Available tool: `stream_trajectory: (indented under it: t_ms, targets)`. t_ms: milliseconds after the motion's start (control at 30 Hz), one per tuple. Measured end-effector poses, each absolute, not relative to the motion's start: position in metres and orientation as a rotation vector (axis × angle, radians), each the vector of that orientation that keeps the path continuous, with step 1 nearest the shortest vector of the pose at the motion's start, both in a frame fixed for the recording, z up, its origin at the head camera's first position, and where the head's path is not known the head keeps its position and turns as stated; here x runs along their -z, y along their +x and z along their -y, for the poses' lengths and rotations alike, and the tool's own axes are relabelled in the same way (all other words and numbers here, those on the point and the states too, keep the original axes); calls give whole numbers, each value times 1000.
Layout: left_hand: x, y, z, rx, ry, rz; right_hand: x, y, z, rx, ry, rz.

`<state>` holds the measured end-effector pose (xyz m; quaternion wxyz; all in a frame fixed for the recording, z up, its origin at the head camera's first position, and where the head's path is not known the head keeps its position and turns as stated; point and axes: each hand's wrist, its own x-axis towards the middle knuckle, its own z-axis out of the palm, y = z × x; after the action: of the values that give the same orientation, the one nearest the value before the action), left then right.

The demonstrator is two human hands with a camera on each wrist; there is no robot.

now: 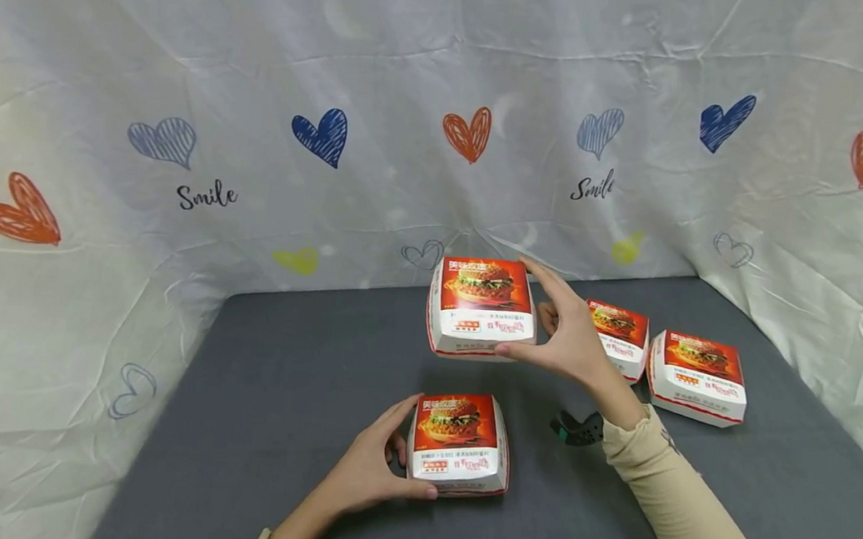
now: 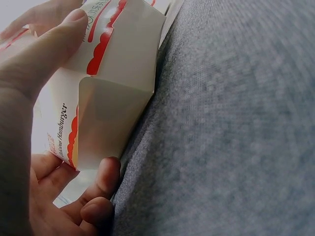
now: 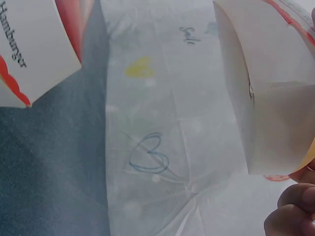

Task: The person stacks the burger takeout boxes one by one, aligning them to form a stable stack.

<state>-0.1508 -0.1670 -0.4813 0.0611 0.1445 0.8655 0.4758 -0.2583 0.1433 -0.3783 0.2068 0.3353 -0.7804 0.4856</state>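
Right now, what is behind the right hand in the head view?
Behind the right hand is a burger box, its printed top partly visible. The hand covers its lower left part, which cannot be seen.

Head: bright | left wrist: tabletop (image 2: 236,132) blurred | right wrist: hazy

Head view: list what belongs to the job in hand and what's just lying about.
Job in hand:
Lower square red-and-white cardboard burger box, held in the left hand
Upper matching box, held in the right hand
Likely, two unheld matching boxes at right

Just there:
White heart-printed sheet backdrop
Dark grey tabletop
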Motion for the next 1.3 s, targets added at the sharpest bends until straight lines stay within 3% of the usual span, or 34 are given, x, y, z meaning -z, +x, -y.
stream_trajectory:
  t_ms: [1300]
  targets:
    - [484, -151, 168, -1463, 480, -2595, 385, -207, -144, -1277, 933, 2240]
